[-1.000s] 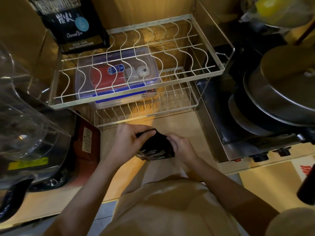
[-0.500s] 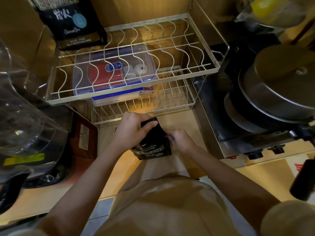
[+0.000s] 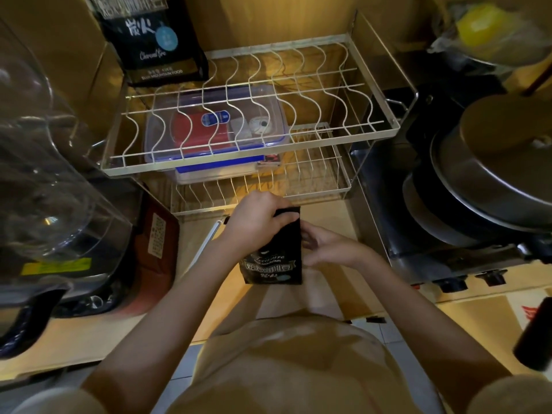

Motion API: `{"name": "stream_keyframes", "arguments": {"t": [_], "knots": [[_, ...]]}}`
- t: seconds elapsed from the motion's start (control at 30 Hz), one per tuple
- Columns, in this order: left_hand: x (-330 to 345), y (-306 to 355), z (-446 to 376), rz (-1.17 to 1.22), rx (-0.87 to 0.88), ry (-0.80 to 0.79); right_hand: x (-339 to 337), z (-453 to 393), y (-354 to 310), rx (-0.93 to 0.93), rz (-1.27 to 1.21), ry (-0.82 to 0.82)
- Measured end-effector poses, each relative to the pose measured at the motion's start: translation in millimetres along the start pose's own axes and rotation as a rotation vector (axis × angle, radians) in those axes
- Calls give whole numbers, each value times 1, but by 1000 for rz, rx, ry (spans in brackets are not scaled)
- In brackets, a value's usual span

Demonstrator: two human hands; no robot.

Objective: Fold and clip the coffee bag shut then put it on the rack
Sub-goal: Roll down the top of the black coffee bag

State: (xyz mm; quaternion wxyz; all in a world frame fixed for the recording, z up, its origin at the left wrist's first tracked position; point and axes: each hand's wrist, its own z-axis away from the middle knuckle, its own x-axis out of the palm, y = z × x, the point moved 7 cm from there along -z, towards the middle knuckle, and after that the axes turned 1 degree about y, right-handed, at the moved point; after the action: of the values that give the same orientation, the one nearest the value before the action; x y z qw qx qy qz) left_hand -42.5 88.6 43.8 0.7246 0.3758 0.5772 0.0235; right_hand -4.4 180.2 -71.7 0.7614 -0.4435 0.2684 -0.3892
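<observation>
A small black coffee bag (image 3: 276, 258) with white lettering stands upright above the wooden counter, just in front of the wire rack (image 3: 257, 165). My left hand (image 3: 257, 219) grips its folded top edge from the left. My right hand (image 3: 325, 246) holds the bag's right side, fingers curled behind it. A thin white strip, possibly the clip (image 3: 209, 237), lies on the counter just left of my left wrist. The two-tier white rack has an upper shelf (image 3: 373, 127) with wavy wires.
A clear lidded box (image 3: 215, 132) with a red item sits on the rack's lower tier. A larger black coffee bag (image 3: 152, 40) stands at the back left. Glass vessels (image 3: 44, 174) crowd the left; a stove with a lidded pan (image 3: 484, 180) fills the right.
The bag has been raised from crumpled and low to upright and stretched out. My left hand moved up to its top edge; my right hand shifted to its right side.
</observation>
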Motion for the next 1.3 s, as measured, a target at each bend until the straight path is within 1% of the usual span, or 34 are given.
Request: {"name": "stream_keyframes", "arguments": {"t": [0.03,0.07,0.17,0.23,0.27,0.33,0.4,0.5,0.63,0.7,0.73,0.8,0.83,0.9,0.93,0.97,1.03,1.1,1.17,1.23,1.3], "knots": [[-3,-2,1,6,-2,20,2,0,1,1,19,-2],[-6,-4,4,17,1,31,3,0,0,-12,50,38],[-20,-5,16,50,26,82,4,1,-14,-160,122,251],[-32,-4,22,64,44,169,5,3,-22,-231,113,321],[-33,-6,21,59,41,180,7,2,-22,-242,130,330],[-24,-11,19,1,12,112,11,-1,-16,-223,173,320],[-16,-12,16,-47,5,86,10,-3,-11,-215,164,338],[-13,-8,14,-57,8,85,7,-3,-8,-217,159,375],[-11,-8,14,-62,5,30,3,-6,-8,-223,159,374],[-15,-25,17,-4,-56,21,1,-7,-8,-213,147,356],[-19,-41,21,41,-126,28,-1,-7,-8,-202,140,349],[-21,-80,30,226,-275,28,-7,-7,-10,-181,110,346],[-16,-99,35,331,-330,-4,-10,-7,-11,-170,78,346],[6,-120,46,447,-343,-100,-13,-7,-14,-155,-4,336],[20,-125,49,490,-322,-127,-14,-7,-16,-151,-42,325],[32,-127,49,553,-306,-119,-15,-7,-17,-154,-73,320],[48,-125,49,783,-313,-30,-18,-6,-18,-173,-139,350],[52,-123,47,980,-345,109,-20,-3,-14,-192,-207,415],[58,-129,45,1037,-399,218,-19,-2,-11,-189,-214,452],[59,-134,45,1045,-443,247,-19,-4,-14,-176,-166,461],[54,-135,44,1037,-442,265,-23,-5,-21,-194,-119,466]]}}
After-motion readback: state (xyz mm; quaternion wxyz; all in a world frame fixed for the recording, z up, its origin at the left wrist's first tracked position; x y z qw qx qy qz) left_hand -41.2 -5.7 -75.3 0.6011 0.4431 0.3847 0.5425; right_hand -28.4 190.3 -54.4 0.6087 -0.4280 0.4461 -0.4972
